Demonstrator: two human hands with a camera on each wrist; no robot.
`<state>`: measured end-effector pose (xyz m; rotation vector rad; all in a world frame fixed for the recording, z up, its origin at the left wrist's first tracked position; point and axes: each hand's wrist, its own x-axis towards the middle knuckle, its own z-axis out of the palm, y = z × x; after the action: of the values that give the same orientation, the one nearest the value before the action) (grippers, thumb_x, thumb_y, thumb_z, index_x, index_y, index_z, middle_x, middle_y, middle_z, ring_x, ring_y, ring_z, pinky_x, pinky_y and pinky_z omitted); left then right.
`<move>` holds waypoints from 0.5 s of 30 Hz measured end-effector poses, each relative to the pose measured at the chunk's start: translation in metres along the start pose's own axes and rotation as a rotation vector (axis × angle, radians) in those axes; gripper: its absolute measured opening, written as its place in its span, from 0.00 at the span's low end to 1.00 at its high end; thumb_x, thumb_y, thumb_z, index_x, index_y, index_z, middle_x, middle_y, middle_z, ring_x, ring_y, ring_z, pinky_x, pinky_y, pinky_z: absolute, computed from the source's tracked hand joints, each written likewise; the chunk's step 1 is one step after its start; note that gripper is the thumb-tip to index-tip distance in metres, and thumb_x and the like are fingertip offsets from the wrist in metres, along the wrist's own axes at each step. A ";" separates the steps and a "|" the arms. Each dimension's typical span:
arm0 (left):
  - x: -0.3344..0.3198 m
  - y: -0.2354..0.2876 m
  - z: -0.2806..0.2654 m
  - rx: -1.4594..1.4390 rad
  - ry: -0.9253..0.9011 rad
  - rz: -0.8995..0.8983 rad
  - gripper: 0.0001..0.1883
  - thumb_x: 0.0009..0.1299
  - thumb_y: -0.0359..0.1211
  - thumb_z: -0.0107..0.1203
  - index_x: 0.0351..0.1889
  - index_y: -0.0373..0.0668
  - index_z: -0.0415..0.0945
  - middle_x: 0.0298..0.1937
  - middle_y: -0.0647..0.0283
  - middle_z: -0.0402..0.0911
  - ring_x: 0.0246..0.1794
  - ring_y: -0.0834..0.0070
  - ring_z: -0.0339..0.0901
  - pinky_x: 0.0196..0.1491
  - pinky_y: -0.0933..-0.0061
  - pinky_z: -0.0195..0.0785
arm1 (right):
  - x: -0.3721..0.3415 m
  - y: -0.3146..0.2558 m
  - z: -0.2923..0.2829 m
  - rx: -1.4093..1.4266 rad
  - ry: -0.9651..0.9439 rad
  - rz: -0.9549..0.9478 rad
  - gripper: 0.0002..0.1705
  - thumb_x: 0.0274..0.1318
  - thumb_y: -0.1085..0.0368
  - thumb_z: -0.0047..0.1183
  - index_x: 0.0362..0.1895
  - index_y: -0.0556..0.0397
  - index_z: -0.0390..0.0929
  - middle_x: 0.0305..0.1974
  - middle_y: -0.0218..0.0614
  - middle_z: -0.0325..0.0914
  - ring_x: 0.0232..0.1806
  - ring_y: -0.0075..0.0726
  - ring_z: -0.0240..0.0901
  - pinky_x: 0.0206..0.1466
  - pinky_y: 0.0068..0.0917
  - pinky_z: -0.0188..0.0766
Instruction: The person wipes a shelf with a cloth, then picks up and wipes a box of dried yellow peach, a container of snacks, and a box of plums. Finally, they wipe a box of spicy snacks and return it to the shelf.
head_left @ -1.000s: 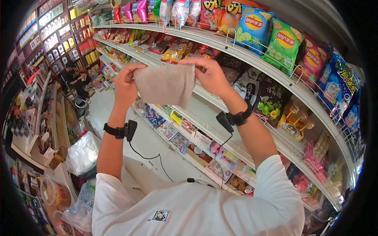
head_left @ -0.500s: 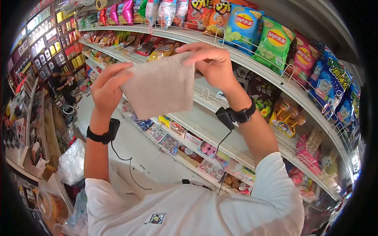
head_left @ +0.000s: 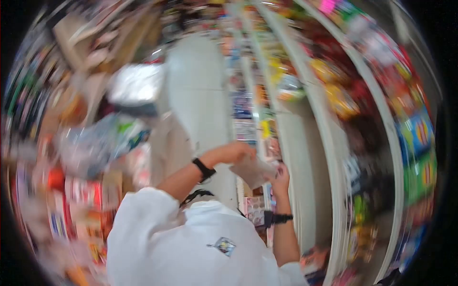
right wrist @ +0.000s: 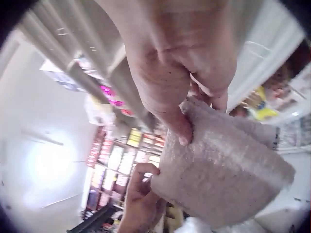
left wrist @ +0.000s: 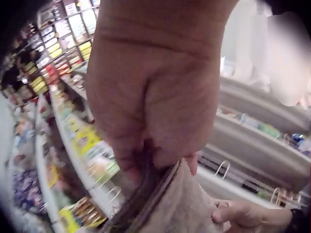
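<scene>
A folded grey-beige cloth [head_left: 250, 173] hangs between my two hands in front of the shirt. My left hand [head_left: 233, 152] grips one edge; in the left wrist view its fingers curl over the cloth [left wrist: 187, 204], partly hiding its folds. At the opposite side my right hand [head_left: 280, 180] pinches a corner, and the right wrist view shows its thumb [right wrist: 180, 128] lying on the cloth [right wrist: 218, 170]. The head view is blurred.
Shelves of snack packets [head_left: 343, 100] run along the right side. On the left are a shiny clear plastic bundle [head_left: 137, 85] and a plastic bag [head_left: 90, 145]. A pale floor aisle [head_left: 195, 90] lies ahead between them.
The view has swung left and down, from the snack shelves toward the aisle. The cloth, earlier raised and spread before the shelves, is now lower and closer to the body, still between both hands.
</scene>
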<state>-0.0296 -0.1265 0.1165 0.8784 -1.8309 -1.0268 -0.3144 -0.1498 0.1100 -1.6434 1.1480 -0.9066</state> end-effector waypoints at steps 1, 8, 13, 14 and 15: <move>-0.031 -0.020 0.021 0.051 0.017 -0.036 0.23 0.49 0.16 0.48 0.43 0.43 0.81 0.44 0.54 0.84 0.48 0.55 0.79 0.53 0.59 0.71 | -0.016 0.061 0.007 -0.133 -0.064 0.029 0.36 0.38 0.80 0.69 0.56 0.59 0.70 0.50 0.36 0.74 0.49 0.35 0.75 0.54 0.31 0.75; -0.182 -0.037 0.109 0.235 0.079 -0.642 0.22 0.53 0.17 0.50 0.44 0.44 0.82 0.45 0.52 0.84 0.49 0.53 0.79 0.50 0.57 0.71 | -0.082 0.112 -0.010 -0.258 -0.569 0.568 0.15 0.42 0.74 0.67 0.39 0.62 0.83 0.31 0.35 0.82 0.30 0.28 0.77 0.34 0.26 0.73; -0.256 -0.012 0.135 0.256 0.593 -0.770 0.16 0.56 0.24 0.59 0.44 0.44 0.81 0.34 0.52 0.84 0.40 0.55 0.82 0.43 0.58 0.73 | -0.108 0.152 -0.053 -0.356 -0.647 0.782 0.10 0.51 0.69 0.62 0.38 0.58 0.81 0.27 0.31 0.78 0.24 0.30 0.73 0.26 0.27 0.67; -0.270 0.014 0.140 0.216 0.693 -0.799 0.14 0.57 0.27 0.62 0.43 0.44 0.81 0.32 0.53 0.83 0.38 0.57 0.82 0.40 0.59 0.73 | -0.112 0.180 -0.063 -0.363 -0.679 0.769 0.10 0.51 0.69 0.62 0.38 0.58 0.81 0.27 0.31 0.78 0.24 0.30 0.73 0.26 0.27 0.67; -0.281 0.038 0.150 0.174 0.792 -0.829 0.13 0.57 0.30 0.65 0.41 0.43 0.80 0.30 0.54 0.83 0.35 0.60 0.82 0.37 0.60 0.72 | -0.120 0.201 -0.071 -0.333 -0.667 0.756 0.11 0.51 0.70 0.61 0.41 0.58 0.80 0.31 0.33 0.79 0.27 0.32 0.75 0.27 0.29 0.69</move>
<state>-0.0577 0.1755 0.0115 1.9093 -0.8717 -0.7863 -0.4721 -0.0858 -0.0651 -1.3997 1.3051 0.3104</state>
